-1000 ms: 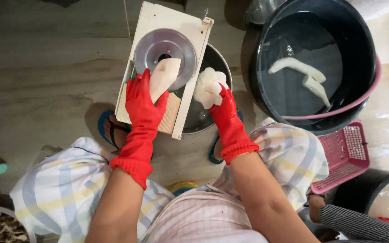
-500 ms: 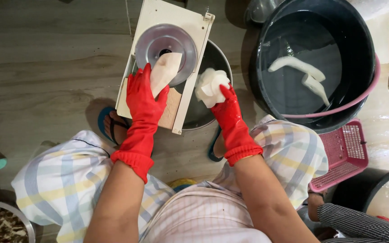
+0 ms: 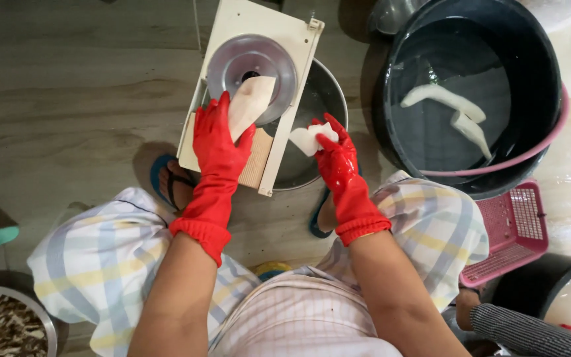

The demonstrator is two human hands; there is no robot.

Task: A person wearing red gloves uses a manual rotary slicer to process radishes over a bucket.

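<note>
The left hand (image 3: 218, 142), in a red rubber glove, is pressing a pale white piece (image 3: 251, 100) flat against the round metal disc (image 3: 251, 69) of a cream slicer board (image 3: 249, 92), fingers spread over the piece and lying close to the disc's centre; that closeness is the main risk, because a slip of the wet piece is likely to be carrying the gloved fingertips onto the cutting part. The right hand (image 3: 335, 155), also gloved in red, is closing around a smaller white chunk (image 3: 306, 139) just beside the board's edge, above a metal bowl (image 3: 315, 125) that is sitting under the board. The board is resting tilted across that bowl, so hard pressing on one side could be tipping it off the rim. Further out, a dark tub of water (image 3: 470, 99) is holding two more white pieces (image 3: 454, 109), and a pink basket (image 3: 513, 231) is lying beside the knee. The floor (image 3: 67, 99) looks wet, so the sandalled feet could be sliding
</note>
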